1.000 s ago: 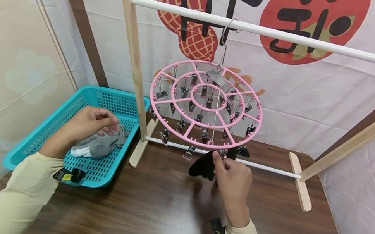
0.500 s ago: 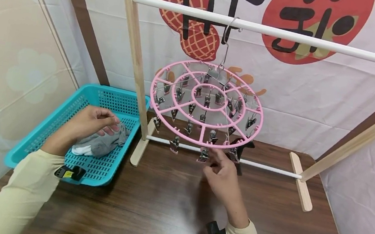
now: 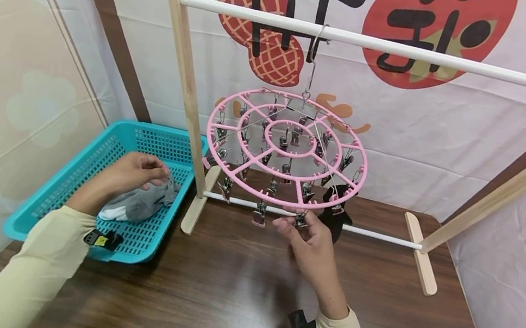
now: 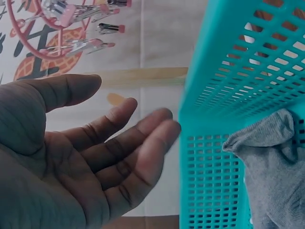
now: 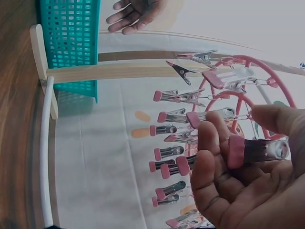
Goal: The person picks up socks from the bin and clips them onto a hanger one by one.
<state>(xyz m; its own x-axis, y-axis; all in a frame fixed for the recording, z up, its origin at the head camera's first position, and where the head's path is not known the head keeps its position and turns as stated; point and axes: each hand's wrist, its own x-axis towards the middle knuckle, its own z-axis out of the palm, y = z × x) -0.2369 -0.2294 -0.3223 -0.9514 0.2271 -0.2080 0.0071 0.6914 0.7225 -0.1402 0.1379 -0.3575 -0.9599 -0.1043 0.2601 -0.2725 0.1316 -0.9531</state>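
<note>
My right hand point(image 3: 314, 247) is under the front rim of a round pink clip hanger point(image 3: 299, 191). A metal clip point(image 5: 259, 151) with pink tips hangs over its palm in the right wrist view. The fingers are loosely bent, and the thumb stands apart from the clip. Just right of this hand, a black cloth item point(image 3: 336, 225), perhaps a sock, hangs from another clip. My left hand point(image 3: 136, 173) is held above a turquoise basket point(image 3: 167, 229), fingers relaxed and holding nothing. Grey cloth point(image 3: 150, 202) with a white part, sock-like, lies in the basket.
The hanger hooks onto the white top bar point(image 3: 395, 50) of a rack with wooden posts point(image 3: 187, 78). Its lower white bar point(image 3: 372, 233) runs close above the brown table point(image 3: 208, 288). A printed cloth backdrop point(image 3: 417, 150) stands behind.
My right hand has let go of the black cloth item and moved to a clip at its left. The hanger has turned, carrying the black item rightward. The left hand stays nearly still.
</note>
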